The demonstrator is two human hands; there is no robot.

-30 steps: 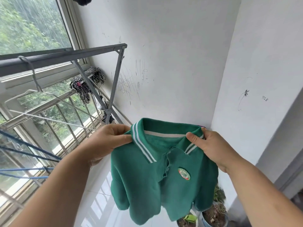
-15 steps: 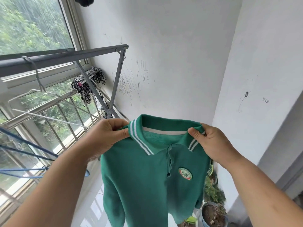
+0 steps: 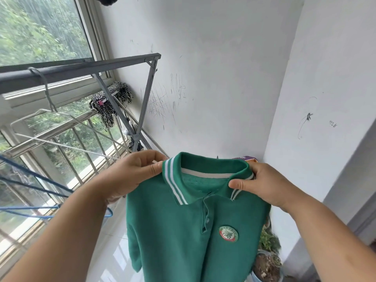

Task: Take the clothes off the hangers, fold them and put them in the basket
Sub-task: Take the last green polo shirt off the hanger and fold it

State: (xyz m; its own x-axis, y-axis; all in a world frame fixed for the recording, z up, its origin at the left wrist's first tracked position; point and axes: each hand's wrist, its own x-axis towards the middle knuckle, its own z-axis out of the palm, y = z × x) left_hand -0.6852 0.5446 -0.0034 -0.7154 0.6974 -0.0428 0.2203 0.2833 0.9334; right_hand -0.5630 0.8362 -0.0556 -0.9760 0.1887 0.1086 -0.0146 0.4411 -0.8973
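– any writing to read?
– only a round badge (image 3: 228, 233) on the chest of the green polo shirt (image 3: 179, 237): red, white and green emblem, ringed with tiny characters, too small to make out.
– and on the walls?
– a short pencilled scrawl (image 3: 333, 124) on the right wall (image 3: 329, 68), just beside a dark scribble (image 3: 307, 118); perhaps digits, not legible.
– any brand or clear number?
– none readable anywhere.

I see white walls (image 3: 223, 58) meeting in a corner, the left one marked with pencil scribbles (image 3: 162, 102). Daylight comes through a window (image 3: 40, 27) with metal bars (image 3: 67, 153); trees stand outside. A grey rack (image 3: 81, 68) runs along the window. Potted plants (image 3: 266, 261) sit on the glossy white floor (image 3: 114, 251).
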